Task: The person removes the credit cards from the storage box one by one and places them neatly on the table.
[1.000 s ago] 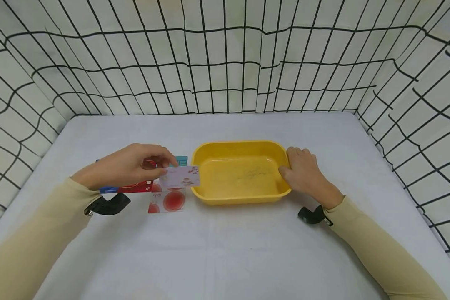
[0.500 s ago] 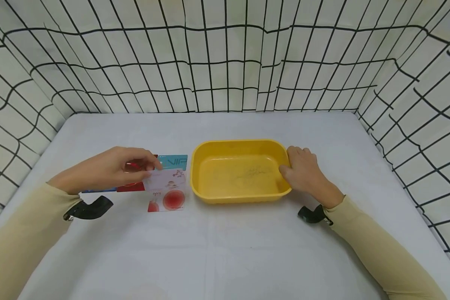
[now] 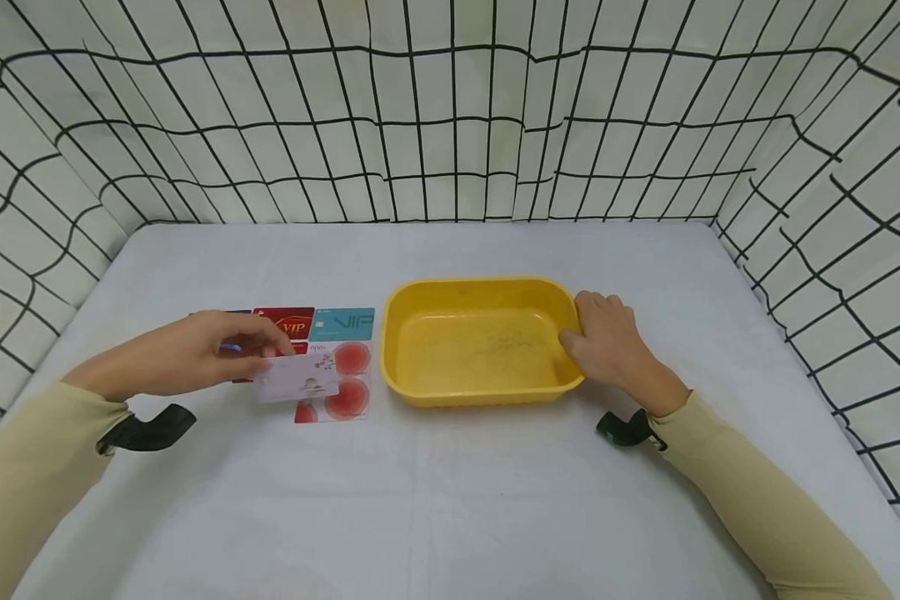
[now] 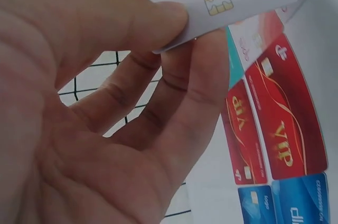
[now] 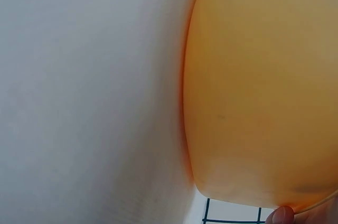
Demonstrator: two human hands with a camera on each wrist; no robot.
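Observation:
Between thumb and fingers, my left hand pinches a pale pink-white card; a gold chip shows on it in the left wrist view. The card is held over several others laid edge to edge on the table: a teal VIP card, a red VIP card, cards with red circles, and blue cards partly hidden by the hand in the head view. My right hand grips the right rim of a yellow tray, thumb on the inner side.
White cloth covers the table. A black wire grid with pale backing rises at the back and both sides. The yellow tray stands just right of the cards, with nothing lying in it.
My left hand has moved left and slightly nearer with the pale card, from the tray's left edge to over the laid-out cards, uncovering the teal and red VIP cards. The right hand stays put.

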